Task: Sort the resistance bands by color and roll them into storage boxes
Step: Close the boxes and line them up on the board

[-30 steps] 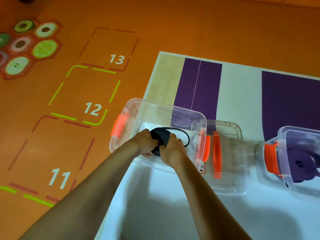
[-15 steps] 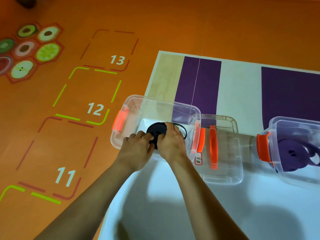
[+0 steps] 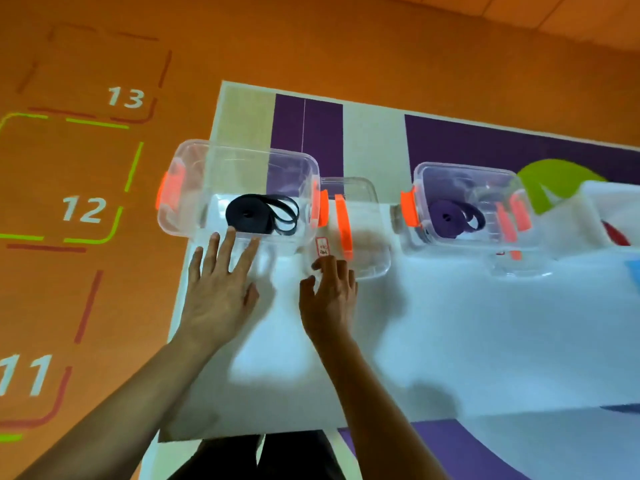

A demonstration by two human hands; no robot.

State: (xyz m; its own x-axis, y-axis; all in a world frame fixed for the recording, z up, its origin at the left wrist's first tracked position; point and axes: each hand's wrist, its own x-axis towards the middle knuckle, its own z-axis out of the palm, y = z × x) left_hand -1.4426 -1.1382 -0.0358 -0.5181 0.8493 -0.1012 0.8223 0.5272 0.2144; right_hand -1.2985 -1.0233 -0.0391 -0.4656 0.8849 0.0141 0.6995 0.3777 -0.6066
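Your left hand [image 3: 214, 299] is open, fingers spread, with the fingertips at the near wall of the left box [image 3: 263, 152]. I cannot tell whether they touch it. Your right hand [image 3: 329, 299] holds nothing, its fingers loosely bent just short of the lid [image 3: 367, 251] that lies between the two boxes.

The black band [image 3: 258, 216] lies inside the left box as a flat coil. The purple band [image 3: 450, 216] lies coiled in the right box [image 3: 464, 167].

Watch the black coil first. Its outer turns stand loose on the right side as open loops. The rubber looks springy, so it will likely unwind further if the box is jolted. A loop could also catch under the lid.

The left box hangs over the left edge of the table [image 3: 450, 341]. A push from your left hand could slide it or tip it onto the floor [image 3: 311, 46].

Both boxes are clear, thin, round-cornered plastic with orange latches. The tabletop looks smooth and white, so I would expect little grip under them. The bands look matte and flat.
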